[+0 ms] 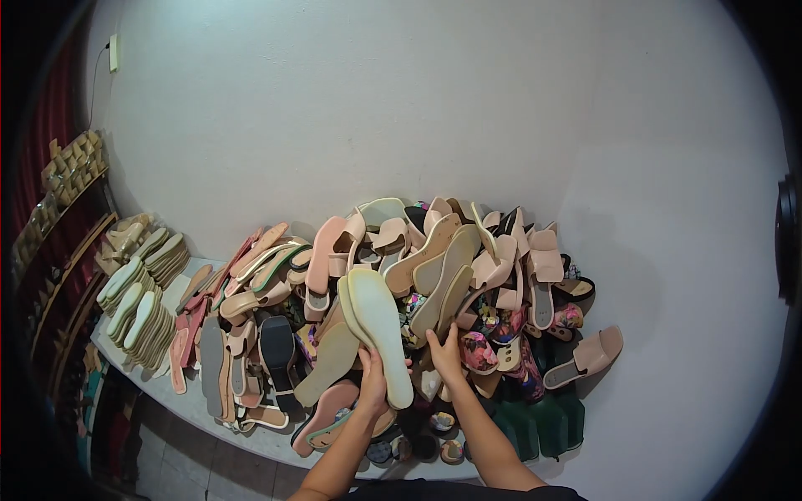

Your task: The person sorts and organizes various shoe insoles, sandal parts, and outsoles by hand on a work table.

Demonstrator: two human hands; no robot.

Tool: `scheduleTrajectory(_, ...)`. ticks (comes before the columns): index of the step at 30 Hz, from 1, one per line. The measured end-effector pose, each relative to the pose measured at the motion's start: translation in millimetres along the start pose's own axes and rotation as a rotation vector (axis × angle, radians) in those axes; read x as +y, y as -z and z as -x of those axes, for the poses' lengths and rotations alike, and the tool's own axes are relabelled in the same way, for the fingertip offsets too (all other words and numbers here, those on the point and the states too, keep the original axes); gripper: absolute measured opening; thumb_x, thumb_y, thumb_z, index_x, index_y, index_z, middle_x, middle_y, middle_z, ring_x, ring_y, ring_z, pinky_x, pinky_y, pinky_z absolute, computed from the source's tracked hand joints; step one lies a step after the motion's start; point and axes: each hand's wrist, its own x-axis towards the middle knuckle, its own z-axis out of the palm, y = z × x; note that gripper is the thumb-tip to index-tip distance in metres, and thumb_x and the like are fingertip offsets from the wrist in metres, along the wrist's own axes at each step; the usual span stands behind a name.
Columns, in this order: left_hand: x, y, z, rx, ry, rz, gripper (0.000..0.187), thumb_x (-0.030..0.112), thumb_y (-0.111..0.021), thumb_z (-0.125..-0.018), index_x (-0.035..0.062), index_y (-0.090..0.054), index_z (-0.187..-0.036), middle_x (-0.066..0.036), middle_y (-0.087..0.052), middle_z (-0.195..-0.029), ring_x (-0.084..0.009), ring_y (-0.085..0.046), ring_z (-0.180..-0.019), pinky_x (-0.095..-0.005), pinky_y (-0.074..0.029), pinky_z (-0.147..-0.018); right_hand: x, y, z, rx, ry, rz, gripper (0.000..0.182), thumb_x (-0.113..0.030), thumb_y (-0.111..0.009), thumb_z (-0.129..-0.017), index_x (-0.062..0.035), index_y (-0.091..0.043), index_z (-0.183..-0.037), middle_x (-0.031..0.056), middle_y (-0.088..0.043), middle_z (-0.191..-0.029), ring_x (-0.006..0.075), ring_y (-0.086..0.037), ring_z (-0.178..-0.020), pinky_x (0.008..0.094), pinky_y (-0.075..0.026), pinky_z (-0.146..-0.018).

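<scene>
Two pale cream shoe soles (378, 321) stand up in front of the heap, one behind the other, toes up and heels down. The left hand (373, 382) holds them low down, with its fingers curled round behind and the tips peeking out on the far side. Just beside them are two gray-brown soles (442, 288), leaning to the right at the top. The right hand (445, 355) has their bottom end pinched between its thumb and fingers.

All around the hands is a big messy heap of sandals (324, 250), mostly pink and tan. Some lie flat, some lean and some are upside down. A flowery sandal (478, 352) sits just right of the right hand. To the left of the hands are a black sandal (278, 346) and a long gray sole (212, 359). Dark green shoes (522, 426) are close together at the front right. One pink sandal (589, 355) sits at the right end of the heap.

The heap lies on a white table (180, 402). On its left side are neat stacks of pale soles (144, 317). Farther left are shelves (67, 309) full of things, and a red curtain (46, 134). Behind it all is a plain, pale wall (359, 100).
</scene>
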Motion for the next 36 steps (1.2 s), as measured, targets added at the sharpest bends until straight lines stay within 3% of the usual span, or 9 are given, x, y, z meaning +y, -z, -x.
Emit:
scheduleTrajectory(5, -4, 4, -4, 0.026, -0.016, -0.026, 0.042, 0.042, -0.026, -0.093, 0.0206, -0.014, -0.126, -0.01, -0.048, -0.098, -0.0195, -0.059, -0.075, -0.0325, -0.052, -0.062, 26, -5, -10, -0.024, 0.069, -0.239, 0.056, -0.026, -0.053, -0.084, 0.0043, -0.029, -0.125, 0.0214, -0.041, -0.12, 0.0279, -0.041, -0.112, 0.033, -0.031, -0.095)
scheduleTrajectory(8, -3, 2, -3, 0.023, -0.011, -0.028, 0.042, 0.042, -0.026, -0.093, 0.0203, -0.014, -0.126, -0.01, -0.048, -0.097, -0.0195, -0.059, -0.075, -0.0327, -0.052, -0.062, -4, 18, -1, -0.082, -0.073, -0.463, 0.046, -0.02, -0.051, -0.085, 0.001, -0.034, -0.122, 0.016, -0.049, -0.11, 0.0212, -0.049, -0.1, 0.0289, -0.037, -0.086)
scheduleTrajectory(9, -2, 2, -3, 0.011, -0.007, -0.017, 0.044, 0.041, -0.027, -0.093, 0.0191, -0.011, -0.127, -0.011, -0.047, -0.099, -0.0201, -0.059, -0.076, -0.033, -0.052, -0.062, -4, 17, -2, -0.011, 0.046, -0.625, 0.04, -0.021, -0.045, -0.086, -0.0023, -0.038, -0.12, 0.0128, -0.053, -0.102, 0.0186, -0.054, -0.089, 0.0283, -0.042, -0.079)
scheduleTrajectory(12, -2, 2, -3, -0.004, -0.008, -0.002, 0.047, 0.04, -0.028, -0.093, 0.0177, -0.009, -0.129, -0.012, -0.047, -0.102, -0.0207, -0.059, -0.078, -0.0333, -0.052, -0.063, -15, 43, 4, -0.266, -0.161, -1.155, 0.038, -0.024, -0.038, -0.087, -0.004, -0.039, -0.119, 0.0124, -0.054, -0.101, 0.0192, -0.055, -0.087, 0.0319, -0.045, -0.078)
scheduleTrajectory(16, -4, -2, -5, 0.008, -0.037, -0.007, 0.043, 0.04, -0.029, -0.093, 0.0188, -0.013, -0.127, -0.01, -0.048, -0.097, -0.0195, -0.059, -0.077, -0.0329, -0.052, -0.063, -18, 54, 16, -0.335, -0.257, -1.308, 0.041, -0.022, -0.037, -0.086, -0.0055, -0.035, -0.124, 0.0126, -0.051, -0.105, 0.021, -0.054, -0.09, 0.0377, -0.047, -0.081)
scheduleTrajectory(23, -8, 8, -5, -0.04, -0.072, 0.001, 0.044, 0.024, -0.031, -0.094, 0.0157, -0.007, -0.13, -0.014, -0.048, -0.108, -0.0209, -0.059, -0.079, -0.0331, -0.052, -0.065, -25, 56, 32, -0.221, -0.212, -1.01, 0.043, -0.013, -0.044, -0.088, -0.0056, -0.03, -0.128, 0.0098, -0.05, -0.101, 0.0145, -0.053, -0.081, 0.0254, -0.048, -0.063)
scheduleTrajectory(31, -1, 20, -7, -0.043, -0.06, -0.022, 0.042, 0.022, -0.032, -0.094, 0.0142, -0.01, -0.129, -0.015, -0.049, -0.111, -0.0199, -0.058, -0.078, -0.0314, -0.051, -0.065, -38, 34, 6, 0.055, -0.126, -0.775, 0.043, -0.013, -0.051, -0.086, -0.0038, -0.036, -0.125, 0.003, -0.049, -0.096, 0.0091, -0.049, -0.078, 0.0208, -0.043, -0.067)
scheduleTrajectory(34, 1, 19, -8, -0.053, -0.052, -0.039, 0.042, 0.022, -0.032, -0.094, 0.0139, -0.011, -0.129, -0.015, -0.049, -0.111, -0.0197, -0.058, -0.079, -0.0312, -0.051, -0.065, -37, 10, -14, 0.121, -0.16, -0.631, 0.049, -0.016, -0.059, -0.082, -0.0016, -0.037, -0.124, 0.0087, -0.05, -0.103, 0.0144, -0.05, -0.091, 0.025, -0.042, -0.074)
scheduleTrajectory(36, 2, 17, -7, -0.062, -0.045, -0.046, 0.042, 0.022, -0.032, -0.094, 0.0139, -0.011, -0.129, -0.015, -0.049, -0.11, -0.0196, -0.058, -0.079, -0.0311, -0.051, -0.066, -11, -14, -35, 0.195, -0.15, -0.432, 0.059, -0.024, -0.063, -0.079, 0.0002, -0.034, -0.124, 0.0202, -0.042, -0.117, 0.0275, -0.043, -0.108, 0.0339, -0.033, -0.092)
